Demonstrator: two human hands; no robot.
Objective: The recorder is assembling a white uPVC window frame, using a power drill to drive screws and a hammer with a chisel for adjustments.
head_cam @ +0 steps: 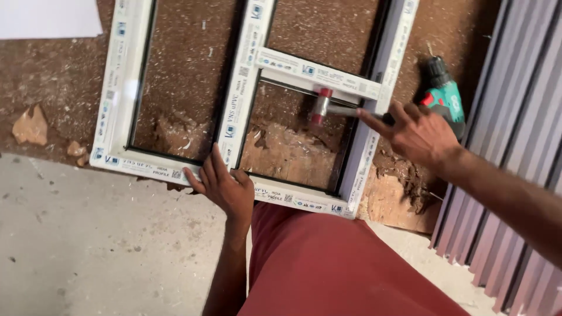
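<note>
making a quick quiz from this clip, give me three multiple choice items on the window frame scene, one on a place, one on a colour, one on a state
1. Where does the drill lie?
A. Inside the frame
B. Right of the frame, on the worn board
C. On the grey floor

2. What colour is the mallet head?
A. Red and silver
B. Blue
C. Yellow

3. What is the left hand doing?
A. Holding the drill
B. Hanging free
C. Pressing on the window frame

Answers:
1 B, the drill rests beyond the frame's right side.
2 A, the head has red ends and a silver middle.
3 C, its fingers lie spread on the bottom rail where the middle bar meets it, while the right hand holds the mallet's handle.
</note>
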